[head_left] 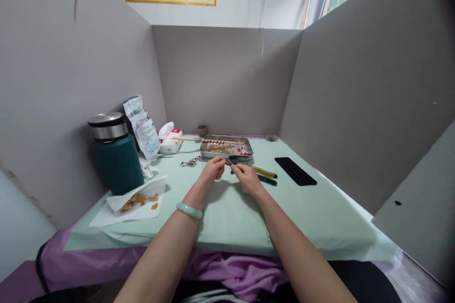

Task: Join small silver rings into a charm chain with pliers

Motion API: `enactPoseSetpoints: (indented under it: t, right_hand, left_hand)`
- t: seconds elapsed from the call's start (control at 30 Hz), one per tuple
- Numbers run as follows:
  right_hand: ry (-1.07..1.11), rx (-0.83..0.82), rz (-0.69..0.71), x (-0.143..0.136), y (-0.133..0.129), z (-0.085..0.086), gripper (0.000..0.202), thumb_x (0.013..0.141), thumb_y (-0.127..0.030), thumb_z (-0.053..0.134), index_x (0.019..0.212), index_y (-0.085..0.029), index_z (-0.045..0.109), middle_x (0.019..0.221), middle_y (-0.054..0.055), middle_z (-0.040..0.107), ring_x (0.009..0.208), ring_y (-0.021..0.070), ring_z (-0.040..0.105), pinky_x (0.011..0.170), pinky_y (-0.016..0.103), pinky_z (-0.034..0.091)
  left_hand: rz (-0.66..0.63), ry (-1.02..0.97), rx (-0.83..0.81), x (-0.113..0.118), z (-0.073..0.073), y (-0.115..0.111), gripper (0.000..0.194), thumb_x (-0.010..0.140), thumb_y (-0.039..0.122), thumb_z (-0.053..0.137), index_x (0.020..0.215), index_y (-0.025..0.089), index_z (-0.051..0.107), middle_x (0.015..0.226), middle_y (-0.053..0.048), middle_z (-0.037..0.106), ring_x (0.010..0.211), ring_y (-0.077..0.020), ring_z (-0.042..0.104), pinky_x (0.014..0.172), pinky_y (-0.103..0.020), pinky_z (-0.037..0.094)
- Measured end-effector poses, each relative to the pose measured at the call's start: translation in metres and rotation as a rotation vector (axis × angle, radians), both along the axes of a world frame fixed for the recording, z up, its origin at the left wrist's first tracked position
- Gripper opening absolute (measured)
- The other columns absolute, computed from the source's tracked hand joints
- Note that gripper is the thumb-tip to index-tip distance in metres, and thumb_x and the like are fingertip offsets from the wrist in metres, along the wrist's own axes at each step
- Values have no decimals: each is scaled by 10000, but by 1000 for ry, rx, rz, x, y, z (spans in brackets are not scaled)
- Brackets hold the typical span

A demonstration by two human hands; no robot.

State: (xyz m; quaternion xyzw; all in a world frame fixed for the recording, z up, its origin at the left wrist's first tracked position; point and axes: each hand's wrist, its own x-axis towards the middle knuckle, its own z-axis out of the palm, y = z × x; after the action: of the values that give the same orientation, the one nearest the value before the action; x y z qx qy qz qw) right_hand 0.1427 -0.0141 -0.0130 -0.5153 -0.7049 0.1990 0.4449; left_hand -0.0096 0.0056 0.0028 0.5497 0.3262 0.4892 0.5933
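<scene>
My left hand (214, 169), with a pale green bangle (189, 210) on its wrist, is closed in a pinch over the table. Whatever lies between its fingertips is too small to make out. Close beside it, my right hand (246, 178) is closed around a thin dark metal tool (229, 162) whose tip points at the left fingertips; its kind is unclear. Pliers with yellow and dark green handles (265, 172) show just behind the right hand, partly hidden. Beyond both hands stands a metal tray (227, 156) of small gold, red and clear beads, a beaded stick (227, 142) across it.
A beaded chain (191, 162) lies left of the tray. A black phone (295, 171) lies at right. Along the left stand a green flask (117, 163), a foil pouch (142, 128), tissues (170, 144) and paper (106, 215) with snack pieces. Grey partitions (227, 75) enclose the table.
</scene>
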Motion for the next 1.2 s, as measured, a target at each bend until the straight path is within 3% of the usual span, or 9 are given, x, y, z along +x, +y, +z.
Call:
enactPoseSetpoints:
  t: [0.23,0.53,0.73,0.9,0.97,1.13,1.2]
  right_hand:
    - [21,-41,46,2,0,1,402,830,-465,410,630,-173,599,593,1,566,600,134,499,564,232,327]
    - [325,-376,236,4,-1,-1,438,778,-588,454,662,-175,545,515,-52,376,430,72,277,402,206,196]
    - [321,-412,247,5,-1,-2,434,780,-590,450,659,-181,532,505,-60,344,414,68,243,393,211,172]
    - [156,-257,157,6,1,-4,447,802,-564,425,644,-171,570,515,-40,409,448,84,321,436,216,230]
    - [84,-161,107,4,2,-4,441,821,-527,407,636,-168,585,539,-24,469,496,102,396,480,220,274]
    - [-72,30,-65,0,2,-3,394,859,-457,389,669,-186,602,654,14,595,652,147,522,593,237,318]
    - [-151,124,-133,-1,1,-5,366,873,-438,391,698,-195,602,707,28,610,699,156,533,621,243,314]
  left_hand:
    - [1,37,47,-1,0,-2,207,714,347,587,704,160,500,419,107,245,360,-31,167,392,-199,107]
    - [138,225,258,0,-3,2,194,714,336,531,690,144,550,412,87,311,392,-50,233,421,-206,160]
    - [152,295,298,-3,-4,3,184,720,312,505,680,143,567,433,78,336,415,-60,250,437,-211,188]
    - [220,373,362,-3,-4,4,149,695,258,524,621,141,578,487,49,407,468,-69,316,462,-207,229]
    - [204,318,292,-1,-4,3,140,700,270,533,640,147,565,459,60,376,438,-65,295,442,-204,210]
    - [21,43,21,4,1,-5,176,719,330,565,721,165,504,431,104,262,368,-39,178,397,-196,116]
    - [33,35,-9,5,2,-7,170,710,310,579,711,164,492,432,108,253,363,-33,173,390,-194,111]
